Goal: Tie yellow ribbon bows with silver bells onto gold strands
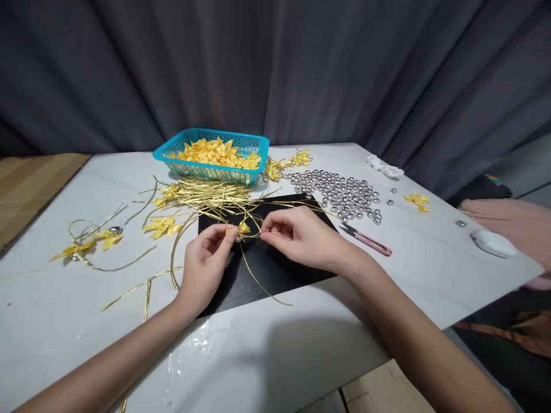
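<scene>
Above a black mat [258, 267], my left hand [209, 258] pinches a small yellow ribbon flower [244, 228] between thumb and forefinger. A bit of silver shows just under the flower. My right hand [297, 235], fingers closed, grips a thin gold cord [255, 234] that runs to the flower. One loose cord end [262, 284] hangs in a curve down over the mat. Behind the hands lies a bundle of cut gold cords [210, 195]. More yellow ribbon flowers [163, 226] rest left of my left hand.
A blue basket [210, 172] of yellow ribbon flowers stands at the back. Many silver beads [344, 192] spread right of it. Pink-handled thread snips [368, 240] lie near my right wrist. A crumpled tissue [384, 166] and a white computer mouse [493, 242] sit farther right.
</scene>
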Motion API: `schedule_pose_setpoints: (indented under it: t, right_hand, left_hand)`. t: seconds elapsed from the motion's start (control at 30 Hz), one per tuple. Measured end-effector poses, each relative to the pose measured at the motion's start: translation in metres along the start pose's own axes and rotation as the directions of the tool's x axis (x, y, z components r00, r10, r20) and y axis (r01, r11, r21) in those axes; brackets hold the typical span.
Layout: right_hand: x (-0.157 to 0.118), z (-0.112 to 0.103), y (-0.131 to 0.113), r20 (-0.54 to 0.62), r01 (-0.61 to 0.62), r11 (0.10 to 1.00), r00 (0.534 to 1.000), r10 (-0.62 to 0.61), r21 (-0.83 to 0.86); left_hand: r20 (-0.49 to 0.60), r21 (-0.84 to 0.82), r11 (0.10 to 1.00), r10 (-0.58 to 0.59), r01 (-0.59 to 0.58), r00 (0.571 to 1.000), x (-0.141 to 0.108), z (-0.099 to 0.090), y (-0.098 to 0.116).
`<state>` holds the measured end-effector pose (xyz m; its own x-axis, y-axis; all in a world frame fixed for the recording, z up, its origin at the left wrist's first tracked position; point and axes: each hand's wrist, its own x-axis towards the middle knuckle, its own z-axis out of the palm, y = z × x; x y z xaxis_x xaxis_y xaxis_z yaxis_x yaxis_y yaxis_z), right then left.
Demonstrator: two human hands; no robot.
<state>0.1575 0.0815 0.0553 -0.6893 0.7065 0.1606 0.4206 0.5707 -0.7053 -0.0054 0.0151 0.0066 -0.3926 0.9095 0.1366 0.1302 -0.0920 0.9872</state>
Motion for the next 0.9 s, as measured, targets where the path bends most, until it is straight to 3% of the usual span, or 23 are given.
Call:
schedule_pose_setpoints:
  t: [0.17,0.37,0.5,0.67,0.9]
  right_hand:
    - [0.000,-0.002,-0.001,-0.011,0.187,0.976,0.982,-0.190,-0.114]
    - [0.004,0.006,0.002,0.083,0.155,0.984,0.986,-0.148,-0.086]
    - [0.007,0.007,0.007,0.059,0.052,0.997,0.997,-0.056,0.058]
    - [0.013,0.006,0.020,0.164,-0.147,0.941,0.981,0.100,0.306]
    - [0.010,-0.003,0.011,0.081,-0.179,0.951,0.983,0.164,0.253]
  left_hand:
    - [0.168,0.068,0.997,0.011,-0.022,0.986,-0.001,0.003,0.002]
    - [0.375,0.109,0.993,0.011,-0.055,0.927,-0.003,0.002,0.000]
    - [0.412,0.126,0.991,-0.011,-0.045,0.911,-0.002,0.001,-0.001]
    - [0.464,0.127,0.992,-0.051,-0.009,0.884,-0.001,0.001,0.001]
    - [0.349,0.036,0.993,-0.117,0.112,0.930,0.003,-0.003,-0.001]
